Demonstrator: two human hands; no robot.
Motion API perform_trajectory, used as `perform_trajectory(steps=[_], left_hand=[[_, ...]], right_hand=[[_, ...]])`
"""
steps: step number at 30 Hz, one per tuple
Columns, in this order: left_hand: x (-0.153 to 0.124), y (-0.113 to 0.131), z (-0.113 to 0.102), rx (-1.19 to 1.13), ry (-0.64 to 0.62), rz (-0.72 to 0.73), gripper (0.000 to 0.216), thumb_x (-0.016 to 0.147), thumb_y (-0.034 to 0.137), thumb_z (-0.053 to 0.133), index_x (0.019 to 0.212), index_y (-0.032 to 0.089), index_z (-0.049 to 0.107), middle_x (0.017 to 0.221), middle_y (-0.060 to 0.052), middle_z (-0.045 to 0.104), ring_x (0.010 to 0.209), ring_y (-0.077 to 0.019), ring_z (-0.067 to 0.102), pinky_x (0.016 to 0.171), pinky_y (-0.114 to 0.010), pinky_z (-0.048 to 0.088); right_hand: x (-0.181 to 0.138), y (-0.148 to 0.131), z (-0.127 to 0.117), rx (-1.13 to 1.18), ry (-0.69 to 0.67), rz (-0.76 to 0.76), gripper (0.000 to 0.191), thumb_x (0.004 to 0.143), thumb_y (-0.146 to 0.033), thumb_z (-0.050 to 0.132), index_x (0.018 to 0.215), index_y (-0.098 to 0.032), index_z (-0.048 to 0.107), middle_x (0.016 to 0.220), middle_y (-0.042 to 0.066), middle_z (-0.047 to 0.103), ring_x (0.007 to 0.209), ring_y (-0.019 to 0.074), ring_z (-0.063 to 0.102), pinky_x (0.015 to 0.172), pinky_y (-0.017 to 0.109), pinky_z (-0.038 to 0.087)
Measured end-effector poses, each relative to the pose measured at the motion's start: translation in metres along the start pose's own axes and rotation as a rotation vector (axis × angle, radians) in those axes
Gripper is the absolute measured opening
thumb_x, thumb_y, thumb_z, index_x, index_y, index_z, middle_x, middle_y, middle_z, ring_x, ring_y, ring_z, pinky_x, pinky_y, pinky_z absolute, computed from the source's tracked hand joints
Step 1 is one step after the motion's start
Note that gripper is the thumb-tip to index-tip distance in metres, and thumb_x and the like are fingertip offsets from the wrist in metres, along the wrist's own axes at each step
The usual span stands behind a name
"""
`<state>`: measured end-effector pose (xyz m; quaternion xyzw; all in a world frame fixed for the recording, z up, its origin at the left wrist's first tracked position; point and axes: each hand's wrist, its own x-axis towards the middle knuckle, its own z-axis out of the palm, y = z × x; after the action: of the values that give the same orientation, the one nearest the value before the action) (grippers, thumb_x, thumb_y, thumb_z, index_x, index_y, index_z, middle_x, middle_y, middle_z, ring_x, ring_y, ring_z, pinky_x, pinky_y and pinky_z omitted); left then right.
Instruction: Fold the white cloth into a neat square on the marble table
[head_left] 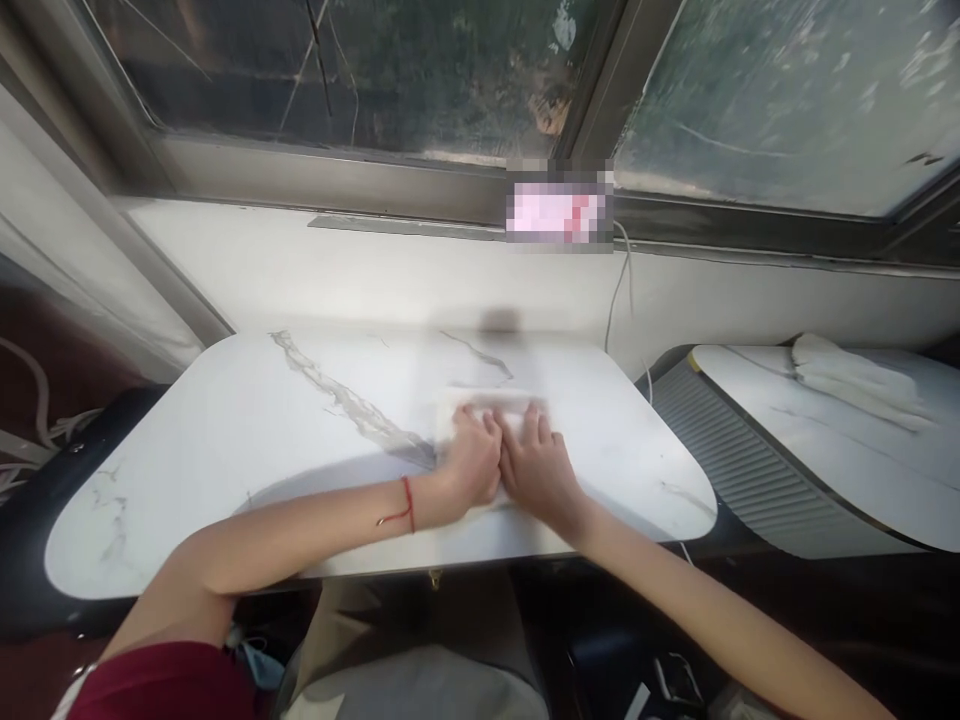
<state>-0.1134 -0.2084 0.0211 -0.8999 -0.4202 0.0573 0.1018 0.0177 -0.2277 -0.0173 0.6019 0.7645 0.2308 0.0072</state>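
A white folded cloth lies on the white marble-patterned table, its outline slightly blurred. On its left side rests my left hand, fingers curled down and closed on the cloth. My right hand presses on the right side with its fingers apart and stretched forward. The two hands touch or nearly touch at the thumbs. Most of the cloth's middle is hidden beneath them. A red string bracelet circles my left wrist.
Behind the table are a white wall and a window frame. A pixelated pink item stands on the sill, with a white cable hanging nearby. To the right, a second table carries a crumpled white cloth.
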Motion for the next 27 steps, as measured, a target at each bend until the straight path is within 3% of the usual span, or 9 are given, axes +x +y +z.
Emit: perform_trajectory(steps=[4, 8, 11, 16, 27], left_hand=[[-0.051, 0.023, 0.009, -0.098, 0.007, -0.022, 0.068, 0.076, 0.025, 0.07, 0.142, 0.008, 0.061, 0.148, -0.028, 0.052, 0.138, -0.0544, 0.046, 0.106, -0.066, 0.042], [-0.06, 0.026, 0.005, -0.111, -0.04, -0.03, 0.072, 0.073, 0.026, 0.074, 0.141, 0.006, 0.061, 0.148, -0.029, 0.052, 0.133, -0.0561, 0.049, 0.102, -0.063, 0.046], [-0.043, 0.012, -0.006, -0.044, -0.139, -0.051, 0.069, 0.08, 0.026, 0.068, 0.144, 0.006, 0.057, 0.149, -0.028, 0.052, 0.134, -0.0532, 0.05, 0.099, -0.059, 0.048], [-0.005, -0.029, -0.011, -0.031, -0.173, -0.124, 0.061, 0.091, 0.025, 0.056, 0.147, -0.001, 0.05, 0.146, -0.03, 0.053, 0.136, -0.0493, 0.049, 0.102, -0.055, 0.043], [0.063, -0.123, 0.028, -0.036, -0.012, -0.303, 0.063, 0.1, 0.026, 0.036, 0.152, -0.009, 0.033, 0.154, -0.037, 0.038, 0.148, -0.0436, 0.035, 0.114, -0.053, 0.031]], right_hand=[[-0.044, -0.021, -0.03, 0.025, 0.006, -0.134, 0.064, 0.098, -0.031, 0.045, 0.159, -0.012, 0.037, 0.141, 0.031, 0.057, 0.124, 0.0472, 0.058, 0.085, 0.053, 0.052], [-0.043, -0.017, -0.04, 0.098, -0.027, -0.256, 0.063, 0.097, -0.025, 0.044, 0.16, -0.019, 0.036, 0.146, 0.022, 0.057, 0.127, 0.0456, 0.055, 0.087, 0.054, 0.053], [-0.018, -0.01, -0.037, 0.127, -0.056, -0.278, 0.062, 0.098, -0.022, 0.042, 0.16, -0.024, 0.037, 0.147, 0.019, 0.056, 0.125, 0.0435, 0.055, 0.083, 0.049, 0.053], [0.041, -0.008, -0.02, 0.084, -0.098, -0.199, 0.06, 0.103, -0.033, 0.036, 0.16, -0.016, 0.035, 0.134, 0.028, 0.059, 0.112, 0.0383, 0.06, 0.081, 0.041, 0.048], [0.171, -0.02, 0.029, 0.183, -0.05, -0.085, 0.059, 0.107, -0.038, 0.019, 0.159, -0.02, 0.038, 0.146, 0.026, 0.048, 0.121, 0.0393, 0.048, 0.094, 0.048, 0.033]])
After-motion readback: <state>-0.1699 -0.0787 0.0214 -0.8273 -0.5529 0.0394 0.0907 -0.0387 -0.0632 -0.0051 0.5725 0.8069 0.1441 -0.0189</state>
